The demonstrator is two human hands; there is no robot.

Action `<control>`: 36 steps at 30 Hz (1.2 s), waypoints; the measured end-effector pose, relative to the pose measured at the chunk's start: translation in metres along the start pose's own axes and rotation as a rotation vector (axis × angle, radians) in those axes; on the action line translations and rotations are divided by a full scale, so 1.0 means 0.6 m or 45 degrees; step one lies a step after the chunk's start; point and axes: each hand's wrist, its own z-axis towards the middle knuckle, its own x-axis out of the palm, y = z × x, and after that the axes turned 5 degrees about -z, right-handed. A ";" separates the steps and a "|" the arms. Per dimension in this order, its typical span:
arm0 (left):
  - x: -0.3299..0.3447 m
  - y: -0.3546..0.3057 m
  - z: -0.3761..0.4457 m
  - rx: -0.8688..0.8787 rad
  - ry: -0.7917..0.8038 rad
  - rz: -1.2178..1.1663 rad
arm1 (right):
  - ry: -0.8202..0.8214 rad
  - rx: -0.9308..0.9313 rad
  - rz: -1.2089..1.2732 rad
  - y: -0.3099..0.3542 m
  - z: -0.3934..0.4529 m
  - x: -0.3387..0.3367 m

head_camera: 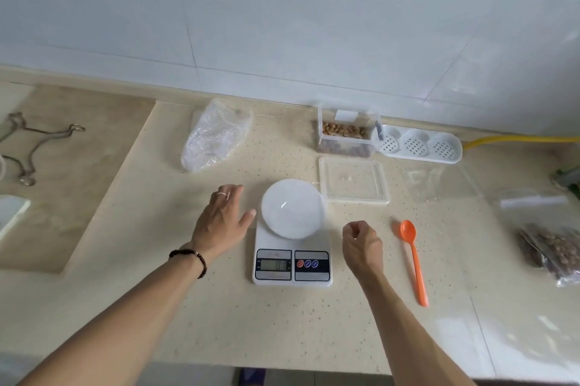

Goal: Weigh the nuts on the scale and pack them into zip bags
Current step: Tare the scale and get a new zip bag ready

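With your left hand [219,222] spread beside the empty bowl [292,208] on the scale [292,263] and right hand [362,244] curled on nothing, zero it, then spoon [413,260] nuts [343,130] from the far container.

Head view, steeply down onto countertop [219,316]

A white digital scale [292,255] is set flat on the counter, and a shallow white bowl [292,208] is seated on its platform. Nuts [344,130] are held in an open clear box [347,134] behind it, while a filled zip bag [554,252] is laid at the far right
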 end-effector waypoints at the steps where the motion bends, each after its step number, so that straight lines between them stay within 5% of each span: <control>1: 0.007 0.002 -0.017 0.038 -0.008 0.045 | 0.004 -0.049 -0.055 -0.008 -0.013 0.004; 9: 0.073 0.027 -0.147 0.225 -0.045 0.282 | 0.016 -0.564 -0.533 -0.074 -0.117 0.035; 20: 0.142 0.030 -0.198 0.139 0.066 0.259 | 0.183 -0.650 -0.895 -0.091 -0.155 0.042; 36: 0.151 0.024 -0.203 0.119 0.057 0.232 | 0.136 -0.672 -0.946 -0.105 -0.153 0.051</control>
